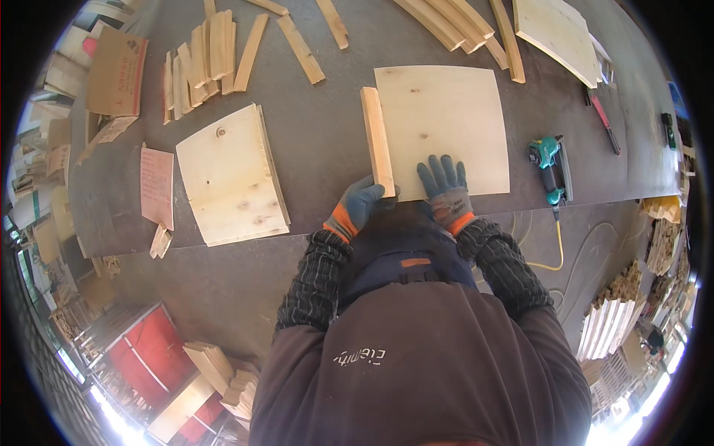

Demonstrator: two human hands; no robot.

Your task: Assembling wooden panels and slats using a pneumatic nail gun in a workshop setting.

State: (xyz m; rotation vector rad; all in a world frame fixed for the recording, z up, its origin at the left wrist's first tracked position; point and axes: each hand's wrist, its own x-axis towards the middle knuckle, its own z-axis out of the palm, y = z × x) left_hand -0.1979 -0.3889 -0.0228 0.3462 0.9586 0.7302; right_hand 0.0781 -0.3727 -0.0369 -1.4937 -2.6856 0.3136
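In a blue and orange work glove, my left hand (360,205) grips the near end of a wooden strip (376,141). The strip stands along the left edge of a pale, square wooden board (454,111) near the table's front edge. My right hand (447,187), gloved alike, lies flat on the near part of that board with its fingers spread. A green and black nail gun (549,163) rests on the table to the right of the board. From its lower end a yellow air hose (550,265) hangs over the table edge.
A stack of boards (230,178) lies left on the dark table (320,119), beside a pink card (157,186). Wooden strips (219,44) are piled behind, with long strips (446,22) and more boards (554,33) far right. A red-handled tool (604,123) and cardboard box (115,74) flank them.
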